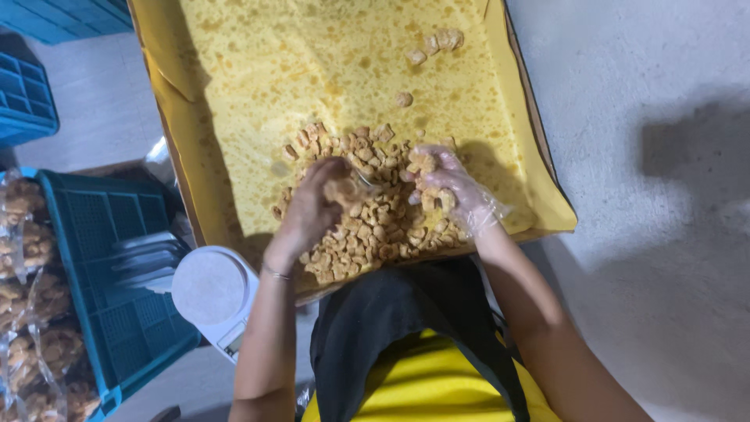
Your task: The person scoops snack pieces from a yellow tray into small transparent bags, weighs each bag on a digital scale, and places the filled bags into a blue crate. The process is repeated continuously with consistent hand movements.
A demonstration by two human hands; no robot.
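Both hands work in a heap of small golden-brown fried snack pieces [367,219] piled at the near end of a wide tray [168,117] lined with oil-spotted yellow paper [312,62]. The left hand [308,207] is bare, with a thin bracelet [275,273] at the wrist; its fingers are curled down into the heap and closed around a clump of pieces. The right hand [445,187] wears a clear plastic glove [480,211], bunched loosely at the wrist; its fingers are bent around a few pieces, holding them just above the heap. The two hands are close together, nearly meeting over the middle of the pile.

Farther up the paper, a few stray pieces [437,43] lie apart from the heap, one alone nearer the middle.

To the left of the tray, beside the left forearm, stands a small white kitchen scale [211,285] with a round platform. Behind it is a blue plastic crate [117,312] holding a stack of flat clear bags [148,258]. At the far left edge, sealed clear packets [23,289] filled with the same brown pieces lie in a row. Another blue crate [23,98] sits at the upper left. The floor [648,101] to the right is pale grey. A black apron [398,320] over yellow clothing shows at the bottom.
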